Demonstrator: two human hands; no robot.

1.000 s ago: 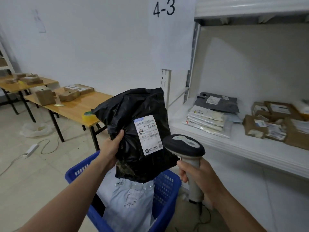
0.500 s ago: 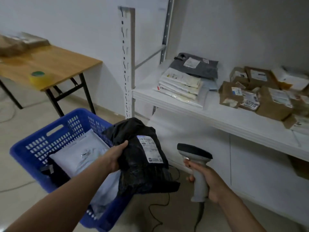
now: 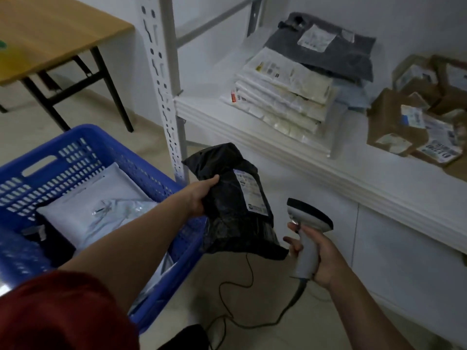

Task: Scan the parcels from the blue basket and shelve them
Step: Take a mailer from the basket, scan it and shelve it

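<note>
My left hand (image 3: pixel 202 195) grips a black plastic parcel (image 3: pixel 235 213) by its left edge, holding it low beside the blue basket (image 3: pixel 83 142). A white shipping label (image 3: pixel 250 193) faces up on the parcel. My right hand (image 3: pixel 318 253) grips the handle of a grey barcode scanner (image 3: pixel 307 223), just right of the parcel, its dark head turned toward the parcel. Inside the basket lie a pale grey mailer (image 3: pixel 101 210) and a dark item underneath. The white shelf (image 3: pixel 290 152) runs above and to the right of both hands.
On the shelf sit a stack of white mailers (image 3: pixel 285 97), a dark grey bag (image 3: pixel 326 46) and several brown boxes (image 3: pixel 414 117). A perforated shelf post (image 3: pixel 164 84) stands between basket and shelf. A wooden table (image 3: pixel 50 39) is at top left. The scanner cable (image 3: pixel 240 294) trails on the floor.
The view has tipped downward and nearer the shelf. My left hand has lowered the black parcel from chest height to beside the basket; the scanner has dropped with it.
</note>
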